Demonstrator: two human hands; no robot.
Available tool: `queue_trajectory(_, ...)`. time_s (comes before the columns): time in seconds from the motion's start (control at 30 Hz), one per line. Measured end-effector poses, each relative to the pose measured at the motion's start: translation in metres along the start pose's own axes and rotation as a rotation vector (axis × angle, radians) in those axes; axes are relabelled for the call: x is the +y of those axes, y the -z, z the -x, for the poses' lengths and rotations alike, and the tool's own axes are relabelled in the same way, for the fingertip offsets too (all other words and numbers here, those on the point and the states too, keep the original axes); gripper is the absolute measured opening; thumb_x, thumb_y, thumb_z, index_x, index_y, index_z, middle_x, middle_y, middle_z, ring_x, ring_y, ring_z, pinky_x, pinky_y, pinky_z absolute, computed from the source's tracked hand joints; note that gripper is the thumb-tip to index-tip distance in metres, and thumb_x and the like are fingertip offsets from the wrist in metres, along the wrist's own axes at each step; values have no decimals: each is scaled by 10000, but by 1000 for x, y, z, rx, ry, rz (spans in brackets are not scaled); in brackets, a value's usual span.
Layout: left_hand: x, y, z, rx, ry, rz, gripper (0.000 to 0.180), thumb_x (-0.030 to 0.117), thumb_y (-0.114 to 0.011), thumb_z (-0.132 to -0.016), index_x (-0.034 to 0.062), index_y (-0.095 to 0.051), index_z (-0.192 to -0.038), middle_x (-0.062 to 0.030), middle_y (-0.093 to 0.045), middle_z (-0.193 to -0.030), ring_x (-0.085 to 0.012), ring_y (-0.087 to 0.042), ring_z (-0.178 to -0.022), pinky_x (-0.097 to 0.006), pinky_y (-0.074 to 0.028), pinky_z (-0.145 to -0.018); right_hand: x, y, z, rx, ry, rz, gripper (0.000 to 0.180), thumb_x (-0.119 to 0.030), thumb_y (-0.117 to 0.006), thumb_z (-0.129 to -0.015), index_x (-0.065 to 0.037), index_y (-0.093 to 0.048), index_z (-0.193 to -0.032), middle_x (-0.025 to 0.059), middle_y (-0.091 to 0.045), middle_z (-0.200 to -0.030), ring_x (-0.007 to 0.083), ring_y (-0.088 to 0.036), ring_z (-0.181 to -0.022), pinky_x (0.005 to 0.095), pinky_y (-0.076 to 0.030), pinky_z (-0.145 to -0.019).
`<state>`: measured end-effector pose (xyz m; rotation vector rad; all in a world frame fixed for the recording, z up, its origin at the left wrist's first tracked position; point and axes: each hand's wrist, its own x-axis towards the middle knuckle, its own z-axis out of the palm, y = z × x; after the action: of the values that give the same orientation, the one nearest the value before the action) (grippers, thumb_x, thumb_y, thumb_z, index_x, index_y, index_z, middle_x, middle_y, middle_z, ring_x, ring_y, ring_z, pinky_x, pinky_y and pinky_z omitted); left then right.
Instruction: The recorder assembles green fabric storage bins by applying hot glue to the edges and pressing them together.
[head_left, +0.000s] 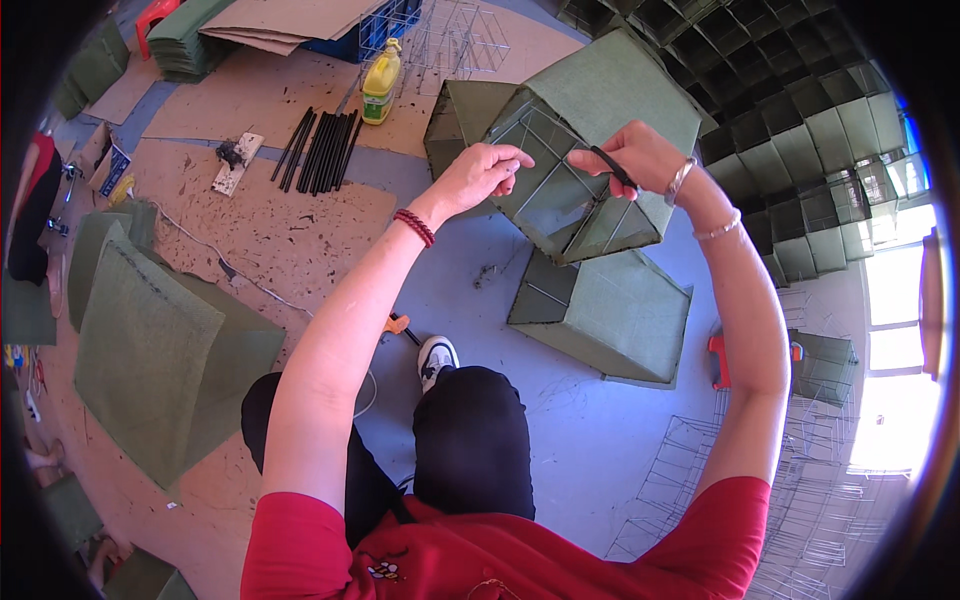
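A workshop floor — stacked green felt-covered boxes (pixel 800 130) at upper right, wire frames (pixel 800 500) lower right, cardboard sheets (pixel 290 20) and black rods (pixel 325 150) upper left.

Green fabric box (pixel 600 110), yellow bottle (pixel 381 82), black rods (pixel 322 150)

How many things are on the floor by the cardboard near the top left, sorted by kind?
Yellow plastic bottle with a green cap: 1
Bundle of thin black rods: 1
White flat block with a dark lump on it: 1
Total: 3
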<state>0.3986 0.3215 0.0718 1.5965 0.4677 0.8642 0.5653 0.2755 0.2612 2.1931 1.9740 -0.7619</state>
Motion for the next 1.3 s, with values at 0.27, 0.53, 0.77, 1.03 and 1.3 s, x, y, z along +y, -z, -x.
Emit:
queue_trajectory(0.27,-2,-3,-3,48,-22,4,231,119,-437,-910,18,-614,-1019,-15,-534,-586,-86,-495,-546,-237,-414,-525,-24,14,-14,-17,-53,183,539,-544,-661,-711,-20,-618,-589,26,-518,-448,90,-488,-405,237,-374,-412)
queue_trajectory(0.53,-1,1,1,62,-40,-18,238,117,-443,-907,27,-624,-1031,-26,-532,-564,-90,-491,-527,-239,-412,-523,-31,17,-26,-73,4,292,470,-468,-687,-717,-16,-627,-602,31,-518,-456,96,-489,-413,239,-365,-418)
queue_trajectory(0.77,-1,9,12,73,-1,-41,238,109,-446,-906,23,-621,-1043,-30,-533,-568,-92,-498,-519,-243,-417,-518,-25,4,-21,-55,55,317,510,-490,-710,-684,-37,-581,-488,39,-548,-464,124,-523,-435,266,-411,-461)
queue_trajectory(1.03,-2,-4,9,61,4,-106,244,135,-454,-909,32,-618,-1057,-36,-552,-575,-100,-510,-519,-253,-427,-531,-23,12,-20,-86,-96,324,520,-506,-630,-768,-39,-577,-546,30,-525,-485,108,-500,-453,269,-391,-448)
queue_trajectory(1.3,0,-11,20,-46,67,-164,256,120,-452,-906,45,-614,-1090,-5,-527,-575,-78,-498,-539,-233,-430,-539,-25,8,-29,-66,-54,397,495,-475,-642,-773,-32,-585,-561,28,-534,-487,114,-502,-435,261,-398,-447)
